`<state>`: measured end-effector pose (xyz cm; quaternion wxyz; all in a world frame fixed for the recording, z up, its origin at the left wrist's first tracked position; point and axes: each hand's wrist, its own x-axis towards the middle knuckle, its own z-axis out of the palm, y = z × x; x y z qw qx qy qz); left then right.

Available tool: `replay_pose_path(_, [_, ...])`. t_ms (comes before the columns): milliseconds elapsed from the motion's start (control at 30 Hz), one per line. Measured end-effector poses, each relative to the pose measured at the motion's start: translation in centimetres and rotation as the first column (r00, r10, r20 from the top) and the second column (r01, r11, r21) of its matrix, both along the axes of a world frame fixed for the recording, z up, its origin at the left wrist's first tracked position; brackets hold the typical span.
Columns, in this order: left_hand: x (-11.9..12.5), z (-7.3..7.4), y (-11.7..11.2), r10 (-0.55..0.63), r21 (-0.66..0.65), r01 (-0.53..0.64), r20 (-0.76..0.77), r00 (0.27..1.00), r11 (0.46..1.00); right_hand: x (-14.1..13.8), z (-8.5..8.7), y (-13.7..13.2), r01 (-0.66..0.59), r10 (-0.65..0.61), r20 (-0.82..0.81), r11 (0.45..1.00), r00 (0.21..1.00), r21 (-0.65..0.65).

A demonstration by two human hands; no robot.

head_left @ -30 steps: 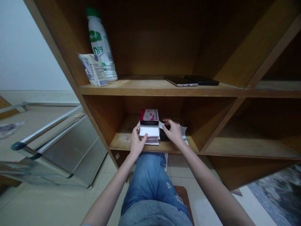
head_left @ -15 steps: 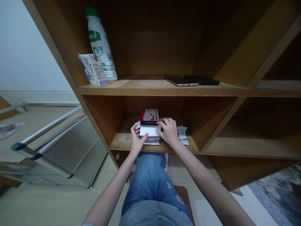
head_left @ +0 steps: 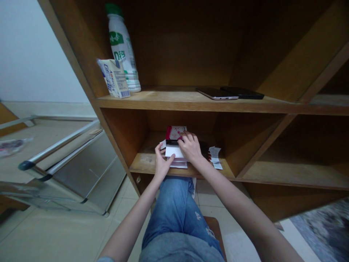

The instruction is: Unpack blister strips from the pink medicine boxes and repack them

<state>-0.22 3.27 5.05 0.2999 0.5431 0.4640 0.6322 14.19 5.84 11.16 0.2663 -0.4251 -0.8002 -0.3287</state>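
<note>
Pink box (head_left: pixel 176 133) atop white papers (head_left: pixel 174 151) on a shelf (head_left: pixel 144 163): right hand (head_left: pixel 191 147) lies over it with fingers (head_left: pixel 183 135) spread, left hand (head_left: pixel 163 163) against the papers, any pinch impossible to tell; the stack looks to need squaring.

Lower wooden shelf (head_left: pixel 144 163) with pink carton (head_left: pixel 176 132)

shelf (head_left: pixel 188 103): wood, smooth, soft satin sheen
box (head_left: pixel 176 133): printed card, slightly glossy
paper (head_left: pixel 174 151): white, matt, smooth
slip (head_left: pixel 215 153): thin white paper, matt
bottle (head_left: pixel 121 47): white plastic, smooth, faintly shiny
carton (head_left: pixel 114 78): coated card, creased, lightly glossy
phone (head_left: pixel 216 95): dark glossy face, pale metal edge
rails (head_left: pixel 62 143): polished metal, bright
jeans (head_left: pixel 174 211): blue denim cloth, rough, frayed in patches
floor (head_left: pixel 54 236): pale tile, smooth, faint shine
</note>
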Motion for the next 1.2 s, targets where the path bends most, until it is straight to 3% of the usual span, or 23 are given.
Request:
replay_pose_path(767, [0.1, 0.2, 0.0, -0.008, -0.002, 0.008, 0.017, 1.0, 1.0, 0.3, -0.2, 0.8, -0.077, 0.07, 0.088, 0.993, 0.994, 0.084])
replay_pose_path(1067, [0.0, 0.2, -0.2, -0.008, 0.009, 0.008, 0.012, 1.0, 1.0, 0.9, 0.4, -1.3, -0.131, 0.125, 0.096, 0.99, 0.987, 0.049])
replay_pose_path(1200, [-0.2, 0.0, -0.2, -0.031, 0.027, 0.03, 0.012, 0.999, 0.999, 1.3, 0.6, -1.9, -0.16, 0.166, 0.143, 0.986, 0.976, -0.05])
